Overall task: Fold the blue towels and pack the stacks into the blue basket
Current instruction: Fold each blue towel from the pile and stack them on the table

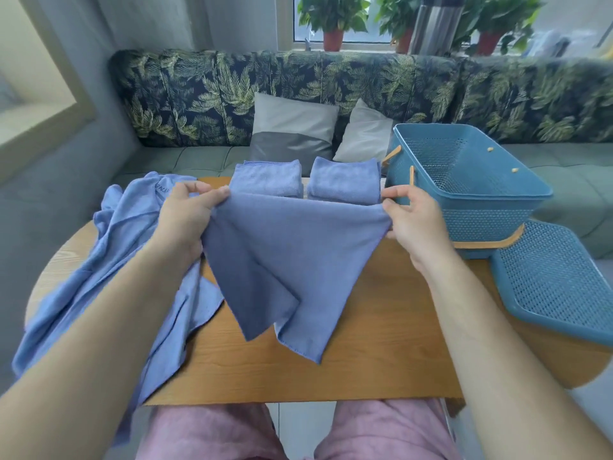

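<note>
Both forearms extend forward over the bench [381, 343], palms turned inward. The left hand [185, 220] pinches the upper left corner of the held towel [292, 247] between thumb and fingers; its grip is narrow and closed on the cloth. The right hand [411, 224] pinches the upper right corner in the same manner, thumb on top, with its grip also closed on the cloth.

The held towel is a mid-blue, fine-textured cloth, raised above the bench. Its top edge runs taut and nearly level from left to right between the two hands, which sets the long axis crosswise to the person. Below that edge the cloth hangs in overlapping layers that taper to two loose points directed down and toward the person.

Two folded stacks, the left stack [267, 179] and the right stack [345, 180], sit side by side at the far edge of the bench. The blue basket [481, 207] stands at the right, just beside the right stack, with its opening upward. Its lid [557, 287] lies nearer, at the right edge. An unfolded pile of towels [132, 240] lies crumpled at the left, under the left forearm.
</note>
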`<state>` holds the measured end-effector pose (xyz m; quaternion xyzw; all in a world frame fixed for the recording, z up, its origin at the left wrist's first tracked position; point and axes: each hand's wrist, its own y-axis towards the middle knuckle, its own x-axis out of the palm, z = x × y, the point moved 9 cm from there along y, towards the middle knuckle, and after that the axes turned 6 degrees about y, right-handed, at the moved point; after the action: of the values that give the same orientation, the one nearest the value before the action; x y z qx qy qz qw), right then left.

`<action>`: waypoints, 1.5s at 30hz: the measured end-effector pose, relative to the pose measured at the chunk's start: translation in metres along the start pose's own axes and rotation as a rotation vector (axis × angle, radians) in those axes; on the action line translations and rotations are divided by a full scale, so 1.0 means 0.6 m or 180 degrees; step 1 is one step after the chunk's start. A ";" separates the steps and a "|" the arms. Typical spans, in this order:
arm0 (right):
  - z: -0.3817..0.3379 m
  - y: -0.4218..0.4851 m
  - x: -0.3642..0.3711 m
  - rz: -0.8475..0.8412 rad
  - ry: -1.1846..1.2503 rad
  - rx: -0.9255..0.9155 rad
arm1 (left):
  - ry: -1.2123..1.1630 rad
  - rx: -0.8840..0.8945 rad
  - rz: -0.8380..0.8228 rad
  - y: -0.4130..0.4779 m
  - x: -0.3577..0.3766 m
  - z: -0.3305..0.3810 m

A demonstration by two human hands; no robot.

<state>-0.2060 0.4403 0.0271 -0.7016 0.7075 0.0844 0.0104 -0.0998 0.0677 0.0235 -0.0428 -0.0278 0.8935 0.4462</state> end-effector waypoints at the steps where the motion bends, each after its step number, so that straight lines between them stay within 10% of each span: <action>1: -0.025 0.009 -0.002 0.0026 0.0064 -0.0051 | -0.0279 -0.0004 -0.0069 0.000 0.003 0.019; 13: -0.289 0.052 0.011 -0.0657 0.0865 -0.0438 | -0.0992 0.0464 -0.0919 -0.028 -0.004 0.234; 21: -0.335 0.033 -0.010 -0.0485 0.0969 -0.0547 | -0.1587 0.0705 -0.0495 -0.051 -0.042 0.269; 45: -0.255 0.111 0.003 -0.0499 -0.0214 -0.0491 | -0.0124 0.0793 0.0091 0.058 -0.013 0.248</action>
<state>-0.2561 0.4182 0.1845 -0.7503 0.6411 0.1610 -0.0133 -0.1382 0.0389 0.1688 0.0299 0.0754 0.8969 0.4347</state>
